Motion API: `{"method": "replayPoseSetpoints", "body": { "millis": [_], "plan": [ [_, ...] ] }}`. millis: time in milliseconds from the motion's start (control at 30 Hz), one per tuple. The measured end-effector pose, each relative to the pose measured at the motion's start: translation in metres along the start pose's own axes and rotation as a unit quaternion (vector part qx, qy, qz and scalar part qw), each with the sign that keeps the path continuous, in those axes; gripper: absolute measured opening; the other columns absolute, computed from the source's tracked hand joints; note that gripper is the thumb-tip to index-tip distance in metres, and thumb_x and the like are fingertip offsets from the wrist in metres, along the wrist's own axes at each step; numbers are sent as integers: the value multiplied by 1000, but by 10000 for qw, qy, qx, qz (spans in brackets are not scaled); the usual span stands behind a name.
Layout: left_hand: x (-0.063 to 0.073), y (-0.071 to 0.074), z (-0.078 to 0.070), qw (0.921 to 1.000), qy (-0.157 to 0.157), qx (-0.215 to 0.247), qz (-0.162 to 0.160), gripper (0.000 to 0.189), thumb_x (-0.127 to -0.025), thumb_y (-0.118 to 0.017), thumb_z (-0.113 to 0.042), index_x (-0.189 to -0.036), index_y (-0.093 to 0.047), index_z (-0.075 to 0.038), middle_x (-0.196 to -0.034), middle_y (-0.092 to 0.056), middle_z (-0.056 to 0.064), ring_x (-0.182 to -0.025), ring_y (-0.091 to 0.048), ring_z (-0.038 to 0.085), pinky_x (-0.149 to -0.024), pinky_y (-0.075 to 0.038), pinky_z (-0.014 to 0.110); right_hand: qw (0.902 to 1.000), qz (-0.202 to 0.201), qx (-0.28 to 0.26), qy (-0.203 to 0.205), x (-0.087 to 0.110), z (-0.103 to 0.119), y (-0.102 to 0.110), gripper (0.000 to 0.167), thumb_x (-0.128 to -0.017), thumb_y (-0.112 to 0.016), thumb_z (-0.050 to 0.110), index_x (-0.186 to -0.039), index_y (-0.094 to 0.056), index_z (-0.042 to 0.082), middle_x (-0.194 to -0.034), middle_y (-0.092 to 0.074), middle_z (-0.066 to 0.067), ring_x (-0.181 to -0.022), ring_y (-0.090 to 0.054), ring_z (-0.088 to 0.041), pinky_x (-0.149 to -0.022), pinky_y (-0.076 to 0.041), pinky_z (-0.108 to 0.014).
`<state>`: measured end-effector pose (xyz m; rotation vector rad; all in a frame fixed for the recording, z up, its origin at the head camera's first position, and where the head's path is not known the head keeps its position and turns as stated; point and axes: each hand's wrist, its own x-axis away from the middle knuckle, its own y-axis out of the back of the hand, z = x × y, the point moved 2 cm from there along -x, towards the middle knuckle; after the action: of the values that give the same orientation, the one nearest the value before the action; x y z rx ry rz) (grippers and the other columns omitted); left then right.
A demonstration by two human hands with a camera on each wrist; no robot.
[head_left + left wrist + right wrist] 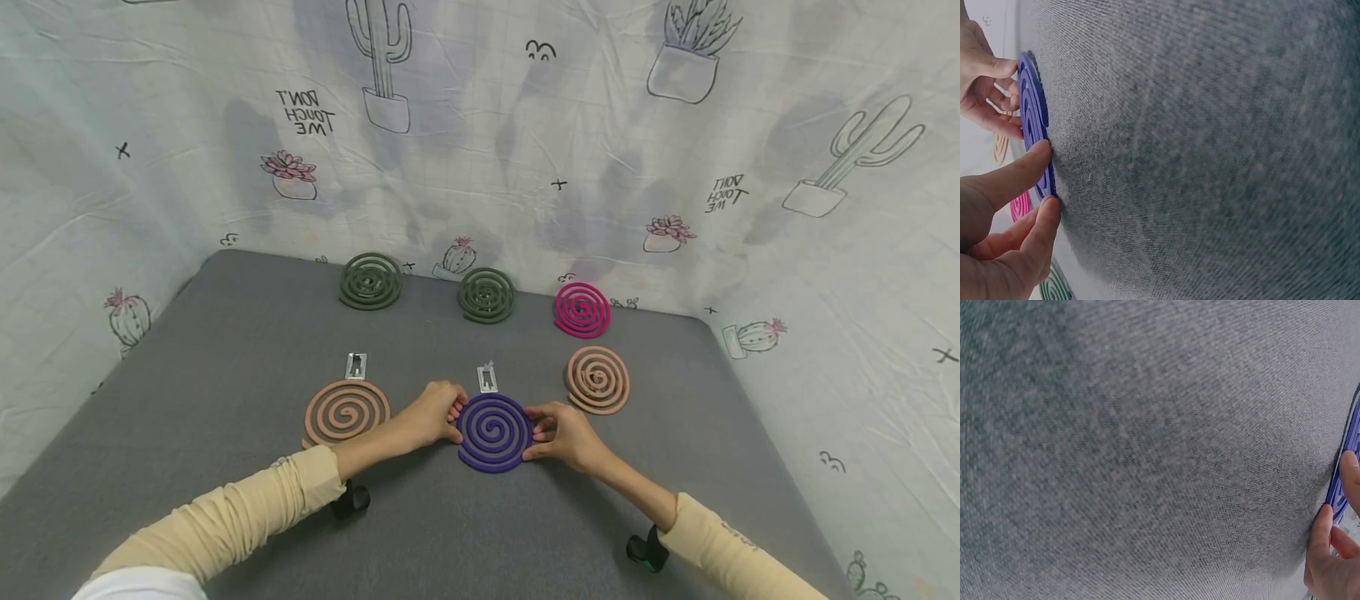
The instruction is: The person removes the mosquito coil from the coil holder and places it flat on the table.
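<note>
Gray mat (225, 350) was seen carrying everything, with printed cloth (480, 150) hung behind and to the sides. Purple coil (494, 432) lay flat on the mat, held directly between the two hands.

Left hand (433, 414) was set on the coil's left rim, fingers curled, thumb and fingertips (1035, 161) pinching the edge. Right hand (561, 435) was set on the opposite rim in the same way, fingertips (1324, 520) pressed at the edge. Both grips were nearly closed, on the rim only, nothing else held.

Just beyond the grip a metal stand (487, 379) was lying flat. Outboard of the left hand a tan coil (346, 412) lay with a second stand (356, 366) past it. Beyond the right hand another tan coil (597, 380) was seen, further out a pink coil (582, 310) and two green coils (371, 281) (487, 295) at the cloth.

Judgement: the coil was being worked at the rim, probably to be split or lifted. Such coils are judged brittle, so force would best be kept light and even on both sides, the rim eased rather than bent, the coil kept low over the mat. Snapping of the outer turn was judged the main risk.
</note>
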<state>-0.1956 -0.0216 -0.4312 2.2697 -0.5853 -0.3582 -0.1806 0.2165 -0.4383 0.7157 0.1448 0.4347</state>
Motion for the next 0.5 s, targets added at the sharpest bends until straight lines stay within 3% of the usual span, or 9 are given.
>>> {"method": "replayPoseSetpoints", "body": {
  "millis": [300,500],
  "plan": [
    [-4,1,-5,9999,75,-139,69,46,-56,-90,3,-94,-65,9,-89,-64,16,-83,-60,24,-81,-54,39,10000,-53,66,20,1,-1,0,62,-62,-89,7,-116,-64,-9,-100,-62,-14,-83,-64,-20,-71,-57,-23],
    [-9,1,-5,9990,178,-281,289,43,-58,-90,3,-92,-65,9,-79,-61,9,-72,-53,14,-74,-54,33,9998,-48,140,-128,0,2,1,63,-61,-89,7,-117,-64,-8,-98,-61,-13,-81,-64,-17,-68,-56,-20]
  ]
}}
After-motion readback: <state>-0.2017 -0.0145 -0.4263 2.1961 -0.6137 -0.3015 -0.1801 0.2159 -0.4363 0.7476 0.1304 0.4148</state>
